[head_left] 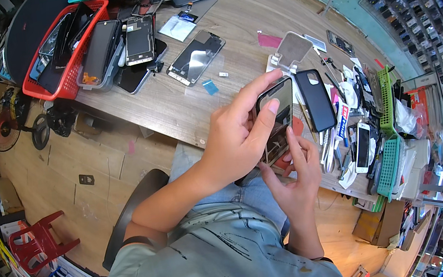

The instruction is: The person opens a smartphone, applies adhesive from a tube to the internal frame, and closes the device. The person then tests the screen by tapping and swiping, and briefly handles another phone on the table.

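Note:
A smartphone [283, 96] with a dark, glossy, reflecting screen is held up over the table's near edge. My left hand [236, 139] grips it from the left, with the thumb lying across the screen and the fingers along the top edge. My right hand [296, 176] pinches the phone's lower right part between thumb and fingertips. Something orange-red [298, 126] shows beside the phone near my right fingers; I cannot tell what it is. Just right of the phone, a black phone case [316, 99] lies on the wooden table [156, 113].
At the far left stand a red basket [68, 75] and a clear tub [101, 70] of phone parts. A detached phone screen [197, 58] lies mid-table. Tools, a white phone [362, 147] and green baskets [389, 163] crowd the right side. A black chair [131, 222] is at my left.

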Demonstrator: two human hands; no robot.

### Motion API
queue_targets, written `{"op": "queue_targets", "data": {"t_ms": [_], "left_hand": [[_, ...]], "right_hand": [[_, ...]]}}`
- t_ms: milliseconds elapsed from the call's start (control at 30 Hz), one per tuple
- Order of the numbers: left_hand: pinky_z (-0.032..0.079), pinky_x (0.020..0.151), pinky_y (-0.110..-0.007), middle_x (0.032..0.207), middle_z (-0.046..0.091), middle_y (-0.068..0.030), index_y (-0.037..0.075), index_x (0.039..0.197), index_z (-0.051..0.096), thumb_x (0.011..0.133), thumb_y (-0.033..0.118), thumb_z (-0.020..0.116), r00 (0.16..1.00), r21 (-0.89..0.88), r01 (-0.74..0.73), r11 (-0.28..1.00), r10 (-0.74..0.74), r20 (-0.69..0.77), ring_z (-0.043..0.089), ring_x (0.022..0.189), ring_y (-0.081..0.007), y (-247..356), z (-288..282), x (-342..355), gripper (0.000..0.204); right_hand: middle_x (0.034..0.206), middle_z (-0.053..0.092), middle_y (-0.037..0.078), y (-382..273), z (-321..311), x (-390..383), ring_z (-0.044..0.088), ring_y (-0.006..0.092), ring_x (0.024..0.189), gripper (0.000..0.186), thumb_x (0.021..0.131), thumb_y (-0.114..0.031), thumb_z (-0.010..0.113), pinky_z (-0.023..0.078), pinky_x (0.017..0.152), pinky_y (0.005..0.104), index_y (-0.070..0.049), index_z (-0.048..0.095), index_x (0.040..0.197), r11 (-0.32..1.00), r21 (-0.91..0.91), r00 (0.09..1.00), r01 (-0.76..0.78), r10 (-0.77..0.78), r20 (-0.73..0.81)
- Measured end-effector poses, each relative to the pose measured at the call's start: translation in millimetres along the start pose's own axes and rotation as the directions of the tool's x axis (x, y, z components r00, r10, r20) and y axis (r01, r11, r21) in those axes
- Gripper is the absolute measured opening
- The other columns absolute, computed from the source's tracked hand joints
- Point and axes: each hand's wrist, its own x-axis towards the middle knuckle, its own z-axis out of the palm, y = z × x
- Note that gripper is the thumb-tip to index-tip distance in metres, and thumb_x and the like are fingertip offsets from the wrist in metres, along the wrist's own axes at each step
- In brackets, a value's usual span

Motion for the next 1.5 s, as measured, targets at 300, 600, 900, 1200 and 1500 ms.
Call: {"op": "queue_targets", "data": {"t_ms": [300, 600, 900, 1200, 1500], "left_hand": [[0.052, 0.114, -0.034, 0.153, 0.066, -0.0197, -0.007, 0.158, 0.054, 0.117, 0.009, 0.057, 0.999, 0.061, -0.036, 0.997, 0.036, -0.004, 0.065, 0.136, -0.0197, -2, -1, 4, 0.045], [0.054, 0.111, -0.032, 0.149, 0.07, -0.0184, -0.006, 0.156, 0.058, 0.118, 0.011, 0.056, 0.999, 0.14, -0.048, 0.989, 0.051, -0.017, 0.068, 0.132, -0.0176, 2, -2, 4, 0.042], [0.05, 0.118, -0.036, 0.159, 0.06, -0.0265, -0.009, 0.162, 0.046, 0.115, 0.004, 0.057, 0.989, 0.015, -0.148, 0.989, 0.148, -0.01, 0.061, 0.144, -0.025, -2, 6, -2, 0.05], [0.054, 0.108, -0.031, 0.162, 0.058, -0.022, -0.006, 0.166, 0.044, 0.108, 0.005, 0.069, 0.975, -0.134, -0.215, 0.967, 0.221, 0.028, 0.067, 0.129, -0.0179, -19, 13, -11, 0.065], [0.046, 0.124, -0.049, 0.163, 0.051, -0.0318, 0.004, 0.178, 0.013, 0.108, 0.046, 0.069, 0.981, -0.391, -0.021, 0.92, 0.094, 0.168, 0.056, 0.151, -0.038, -29, 11, -8, 0.099]], "right_hand": [[0.135, 0.058, 0.016, 0, 3, 1, 0.069, 0.018, 0.094, 0.093, 0.073, -0.001, 0.097, 0.059, 0.067, 0.0269, -0.01, 0.063, 0.159, 1.0, 0.014, 1.0, -0.004, 0.004, -0.013], [0.134, 0.061, 0.014, 0, 6, 2, 0.066, 0.0136, 0.091, 0.093, 0.073, 0.001, 0.097, 0.052, 0.062, 0.0241, -0.008, 0.063, 0.159, 0.999, 0.028, 0.999, 0.016, -0.015, -0.046], [0.139, 0.058, 0.019, 2, 4, -1, 0.071, 0.0197, 0.094, 0.093, 0.075, -0.001, 0.097, 0.059, 0.067, 0.0288, -0.008, 0.061, 0.16, 1.0, 0.003, 1.0, 0.014, -0.014, -0.011], [0.141, 0.058, 0.018, 9, 9, -8, 0.072, 0.0207, 0.094, 0.091, 0.075, -0.004, 0.097, 0.064, 0.076, 0.032, -0.004, 0.06, 0.158, 0.998, 0.0, 0.997, 0.059, -0.059, -0.046], [0.14, 0.059, 0.017, 7, 10, -5, 0.071, 0.0204, 0.092, 0.091, 0.074, -0.008, 0.097, 0.063, 0.074, 0.0318, -0.004, 0.061, 0.157, 0.997, -0.047, 0.997, 0.055, -0.058, -0.051]]}}
